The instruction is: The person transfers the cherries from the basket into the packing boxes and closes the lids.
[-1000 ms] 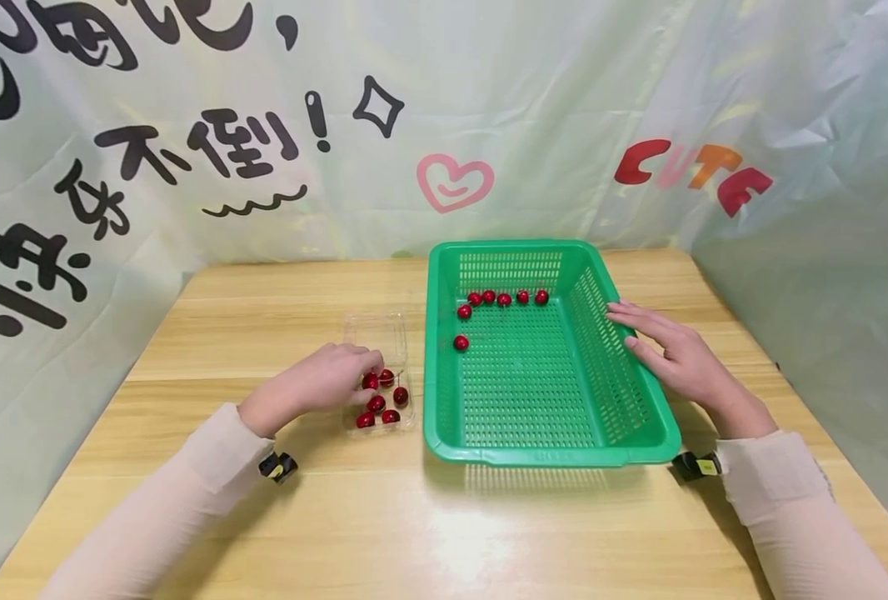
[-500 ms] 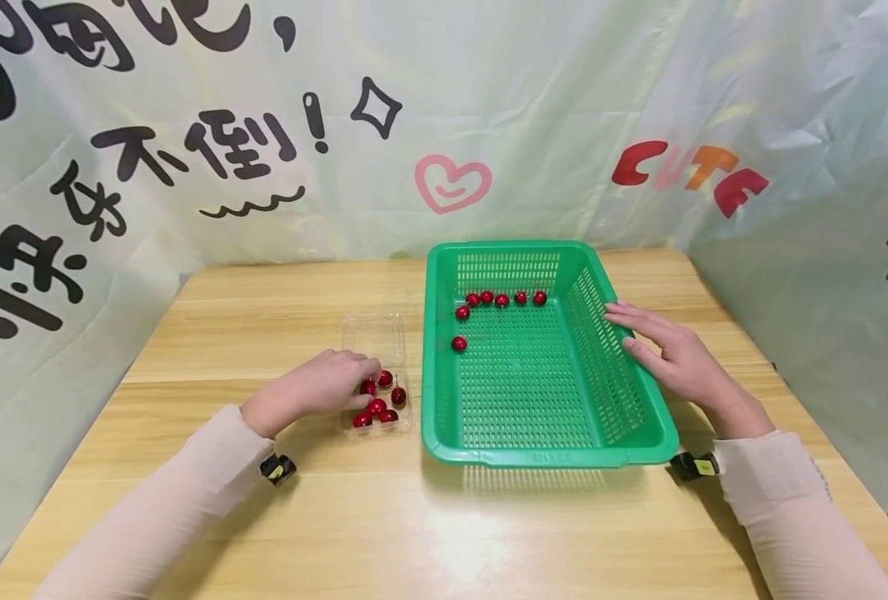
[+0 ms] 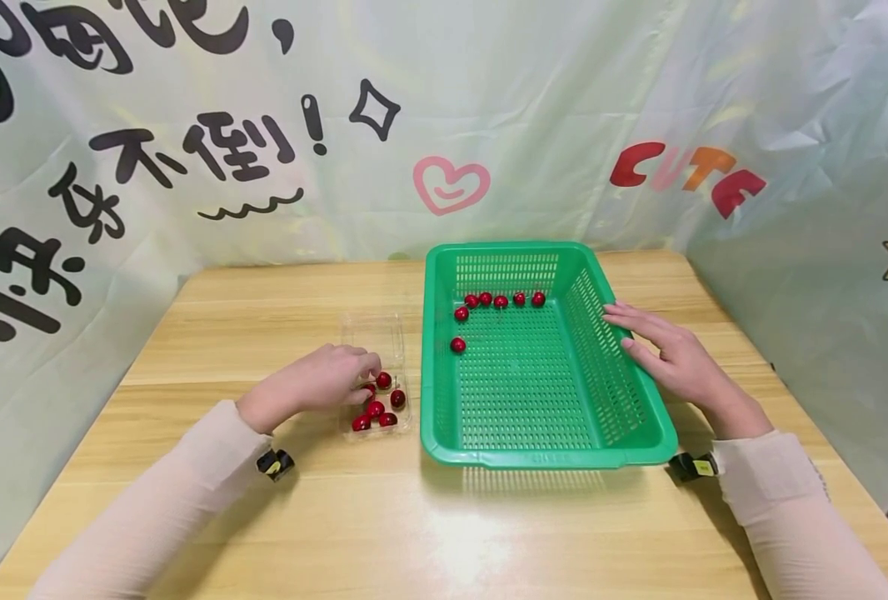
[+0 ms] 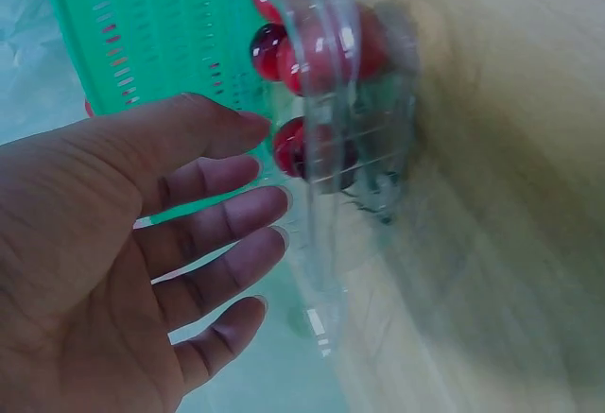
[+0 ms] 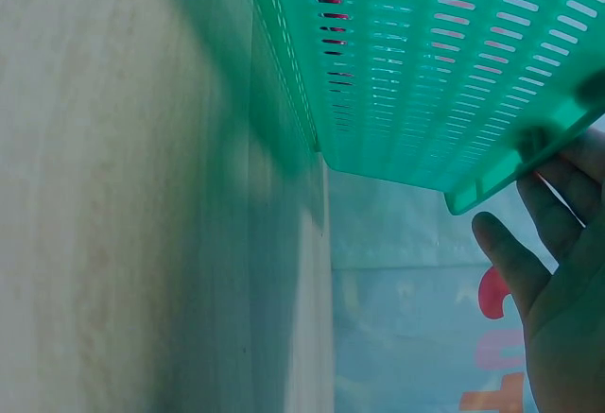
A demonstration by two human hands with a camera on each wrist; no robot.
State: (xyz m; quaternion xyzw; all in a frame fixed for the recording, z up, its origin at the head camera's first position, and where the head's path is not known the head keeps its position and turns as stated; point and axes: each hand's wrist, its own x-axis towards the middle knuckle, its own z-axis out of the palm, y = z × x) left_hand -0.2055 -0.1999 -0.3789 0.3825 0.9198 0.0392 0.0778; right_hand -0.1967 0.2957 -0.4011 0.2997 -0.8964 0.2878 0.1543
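In the head view my left hand [image 3: 320,383] is over the clear plastic box [image 3: 344,431], with several dark red cherries [image 3: 376,409] lying in it. The left wrist view shows the thumb and fingers [image 4: 213,271] apart and slightly bent at the box's edge, with nothing between them. Closest to the thumb tip is a cherry [image 4: 286,146]. My right hand [image 3: 672,354] rests with extended fingers on the right rim of the green plastic basket [image 3: 549,457]. Several cherries [image 3: 501,302] lie along that basket's far and left sides, some with stems.
The box's transparent lid [image 3: 372,333] is folded back on the wooden table [image 3: 264,533]. A printed cloth [image 3: 549,125] hangs behind and at both sides. The basket stands just right of the box.
My left hand has stayed over the box, its fingers shifting slightly as a few cherries moved a little inside. The right hand keeps its place on the basket rim.
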